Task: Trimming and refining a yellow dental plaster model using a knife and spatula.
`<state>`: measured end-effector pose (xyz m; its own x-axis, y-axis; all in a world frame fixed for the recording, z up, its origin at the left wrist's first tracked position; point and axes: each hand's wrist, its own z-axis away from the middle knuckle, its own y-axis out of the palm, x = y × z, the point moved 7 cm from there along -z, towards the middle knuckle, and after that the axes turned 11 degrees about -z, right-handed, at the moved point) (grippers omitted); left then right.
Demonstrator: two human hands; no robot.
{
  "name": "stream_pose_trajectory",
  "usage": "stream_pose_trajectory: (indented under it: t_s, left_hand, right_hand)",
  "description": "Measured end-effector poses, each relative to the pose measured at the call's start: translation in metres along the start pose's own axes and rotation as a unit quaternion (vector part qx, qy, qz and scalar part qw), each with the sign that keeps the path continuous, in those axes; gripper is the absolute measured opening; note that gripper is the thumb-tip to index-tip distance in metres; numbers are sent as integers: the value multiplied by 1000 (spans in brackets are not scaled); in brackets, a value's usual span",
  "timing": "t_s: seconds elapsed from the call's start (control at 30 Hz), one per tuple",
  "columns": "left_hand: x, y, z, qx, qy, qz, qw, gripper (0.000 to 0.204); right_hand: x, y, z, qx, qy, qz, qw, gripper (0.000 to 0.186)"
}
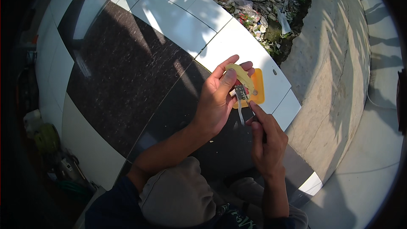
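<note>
My left hand [215, 97] is closed around a pale yellow curved piece [241, 73], its thumb pressing on the inner side. Against the piece's lower end sits a small dark plate with pale dots [241, 92], which looks like a circuit board. From it a narrow white strip [241, 114] hangs down. My right hand [269, 140] grips a slim tool with a dark handle; its thin tip [249, 102] reaches up to the plate, though whether it touches cannot be made out. Beneath both hands lies a shallow yellow-orange tray [259, 85], partly hidden by my left hand.
I sit over a floor of dark tiles [127, 72] and white tiles [182, 4]. Rubble and litter [263, 17] lie beyond the edge, beside a concrete strip [326, 72]. A green roundish object [46, 138] and other gear stand at the far left.
</note>
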<state>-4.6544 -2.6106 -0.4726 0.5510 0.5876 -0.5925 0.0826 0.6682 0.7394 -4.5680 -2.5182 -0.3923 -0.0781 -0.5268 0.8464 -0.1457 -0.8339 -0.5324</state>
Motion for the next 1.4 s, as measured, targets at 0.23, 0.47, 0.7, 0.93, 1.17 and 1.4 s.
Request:
stream_pose_trajectory:
  t_s: [0.23, 0.47, 0.7, 0.93, 1.17, 1.4]
  left_hand:
    - [-7, 1, 5, -16, 9, -72, 997, 56]
    - [-2, 1, 5, -10, -11, -106, 994, 52]
    - [-5, -1, 4, 0, 20, -162, 987, 46]
    - [-1, -4, 3, -2, 8, -174, 985, 44]
    - [-2, 0, 9, 39, 2, -254, 966, 48]
    - [-3, 3, 14, 73, -18, -309, 948, 52]
  right_hand:
    - [-6, -3, -4, -24, -8, -12, 1000, 41]
    - [-7, -7, -6, 0, 4, 16, 1000, 41]
    - [-9, -12, -6, 4, -1, 10, 1000, 40]
    - [-11, -16, -6, 27, -3, 24, 999, 42]
    - [-14, -25, -9, 46, -1, 19, 999, 43]
    - [-22, -34, -11, 113, -5, 0, 994, 44]
